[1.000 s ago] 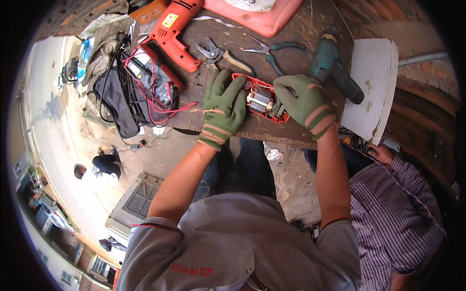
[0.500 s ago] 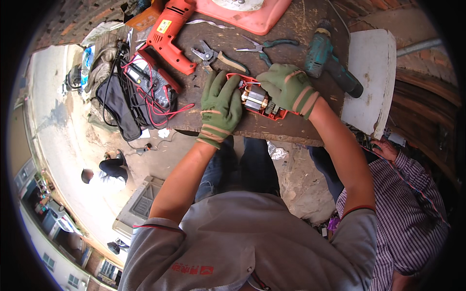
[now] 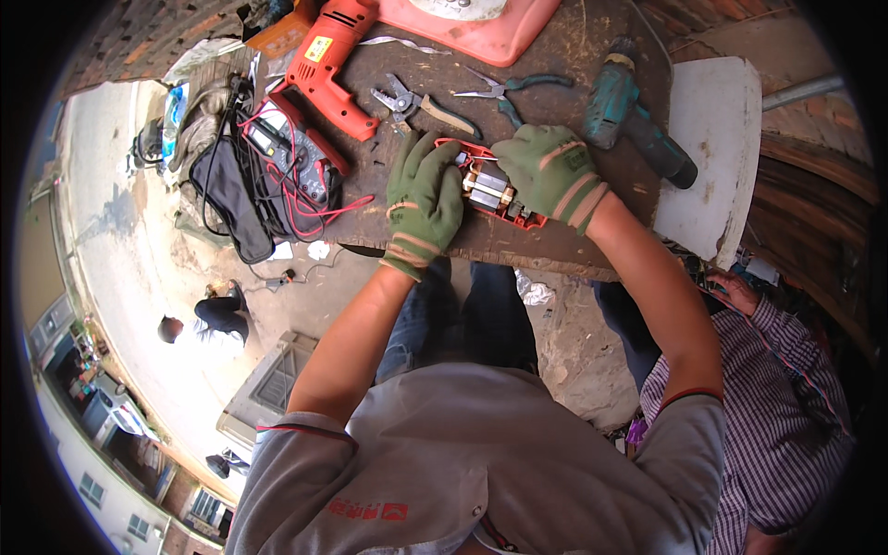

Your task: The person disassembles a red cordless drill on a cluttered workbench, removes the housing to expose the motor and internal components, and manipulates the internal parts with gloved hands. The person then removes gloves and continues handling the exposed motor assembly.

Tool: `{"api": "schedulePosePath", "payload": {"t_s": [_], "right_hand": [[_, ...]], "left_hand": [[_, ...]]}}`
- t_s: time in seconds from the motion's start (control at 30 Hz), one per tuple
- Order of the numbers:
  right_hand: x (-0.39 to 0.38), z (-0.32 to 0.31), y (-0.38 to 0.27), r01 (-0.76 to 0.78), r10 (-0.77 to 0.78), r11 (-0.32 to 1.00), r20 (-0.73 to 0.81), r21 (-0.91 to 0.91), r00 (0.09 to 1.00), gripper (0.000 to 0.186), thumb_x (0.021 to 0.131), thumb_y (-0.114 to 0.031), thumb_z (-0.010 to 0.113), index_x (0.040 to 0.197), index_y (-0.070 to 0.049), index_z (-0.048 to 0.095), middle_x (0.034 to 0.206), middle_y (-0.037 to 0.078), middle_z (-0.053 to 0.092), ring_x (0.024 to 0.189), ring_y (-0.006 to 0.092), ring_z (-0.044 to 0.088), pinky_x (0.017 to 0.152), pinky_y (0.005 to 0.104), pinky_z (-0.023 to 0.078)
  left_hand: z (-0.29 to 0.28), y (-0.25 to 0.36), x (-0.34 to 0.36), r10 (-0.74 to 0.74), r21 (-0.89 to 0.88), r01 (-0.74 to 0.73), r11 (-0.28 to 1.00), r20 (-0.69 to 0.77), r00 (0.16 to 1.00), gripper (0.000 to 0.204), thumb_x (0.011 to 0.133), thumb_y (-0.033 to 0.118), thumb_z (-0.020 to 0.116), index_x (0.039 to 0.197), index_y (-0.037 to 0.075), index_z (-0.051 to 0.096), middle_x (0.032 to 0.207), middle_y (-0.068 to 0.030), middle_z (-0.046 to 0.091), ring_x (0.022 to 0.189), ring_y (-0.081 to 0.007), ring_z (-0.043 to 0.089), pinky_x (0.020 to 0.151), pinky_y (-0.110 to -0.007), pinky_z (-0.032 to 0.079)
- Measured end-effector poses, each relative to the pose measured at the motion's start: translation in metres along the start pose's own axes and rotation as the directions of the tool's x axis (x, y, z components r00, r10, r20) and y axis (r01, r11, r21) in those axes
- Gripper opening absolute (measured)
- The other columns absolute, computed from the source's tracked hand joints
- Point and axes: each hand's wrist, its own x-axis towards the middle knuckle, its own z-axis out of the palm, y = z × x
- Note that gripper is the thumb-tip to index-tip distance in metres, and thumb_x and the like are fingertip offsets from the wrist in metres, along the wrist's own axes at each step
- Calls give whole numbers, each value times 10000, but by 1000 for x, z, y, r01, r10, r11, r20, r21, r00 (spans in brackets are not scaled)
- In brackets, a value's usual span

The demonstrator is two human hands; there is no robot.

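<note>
Green gloves cover both hands. My left hand (image 3: 424,199) grips the left end of an open red tool housing (image 3: 527,220), which holds a motor (image 3: 487,190) with metal core. Above the motor, my right hand (image 3: 546,171) has its fingers curled on a thin metal piece (image 3: 483,158), mostly hidden by the glove. Just beyond the housing lie a wire stripper (image 3: 403,104) and needle-nose pliers (image 3: 499,91) with dark handles. A teal cordless drill (image 3: 620,111) rests beside my right hand.
The wooden table (image 3: 592,254) also carries a red drill (image 3: 328,88), a multimeter with leads (image 3: 294,153), a black pouch (image 3: 222,199) and a pink tray (image 3: 509,37). A white board (image 3: 703,157) stands right. A person in checks (image 3: 758,416) is at lower right, another (image 3: 213,324) crouches left.
My right hand has moved up and left from the housing's right end to over its upper edge. My left hand stays on the left end.
</note>
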Motion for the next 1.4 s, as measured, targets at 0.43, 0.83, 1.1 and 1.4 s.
{"api": "schedulePosePath", "payload": {"t_s": [0.43,0.83,1.1,1.4], "right_hand": [[6,-5,3,-12,8,998,81,58,997,160,917,-171,624,1005,-99,737,986,154,698,940,360,683,829,478,538],[11,5,17,47,-57,994,103,97,993,145,915,-222,632,909,-88,688,952,149,675,896,395,654,786,506,526],[7,10,15,65,-65,996,-6,60,998,137,890,-227,664,897,-93,691,901,146,657,861,390,649,758,513,525],[6,11,18,78,-71,991,-70,110,995,133,885,-226,672,866,-98,701,874,129,647,854,370,652,766,501,526]], "left_hand": [[2,-1,0,8,9,-8,1000,-20,1000,292,923,115,634,1203,61,699,1296,-237,634,1246,-501,551,1080,-546,435],[2,1,0,-7,1,7,1000,-12,1000,278,933,89,613,1198,43,686,1318,-233,634,1302,-462,539,1104,-519,428],[3,-2,-1,-41,-45,40,998,-20,999,294,927,83,625,1208,42,701,1325,-231,636,1301,-451,551,1105,-506,433],[2,3,1,9,-34,-10,999,-31,999,298,906,46,674,1201,31,711,1309,-267,618,1239,-440,589,1057,-486,472]]}}
